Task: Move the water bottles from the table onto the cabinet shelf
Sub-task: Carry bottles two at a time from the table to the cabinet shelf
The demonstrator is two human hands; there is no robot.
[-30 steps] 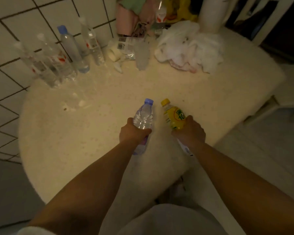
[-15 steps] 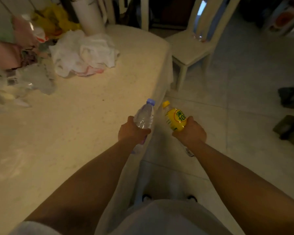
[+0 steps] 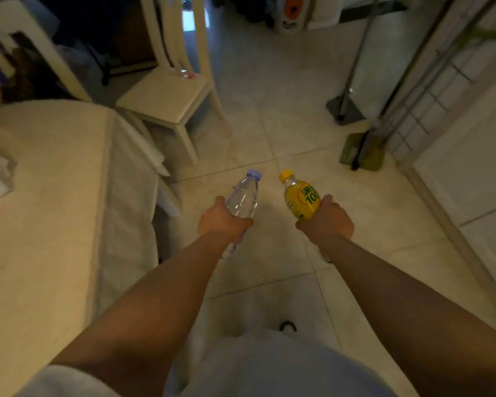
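Over the tiled floor (image 3: 370, 213) at the centre of the frame, the person is holding two bottles out in front. The left hand (image 3: 222, 220) is keeping its grip clamped round a clear water bottle (image 3: 242, 196) with a pale purple cap, tilted toward the upper right. The right hand (image 3: 328, 220) is gripping a yellow-labelled bottle (image 3: 299, 197) with a yellow cap. At the left, the table (image 3: 40, 219) is lying beside a chair (image 3: 166, 96).
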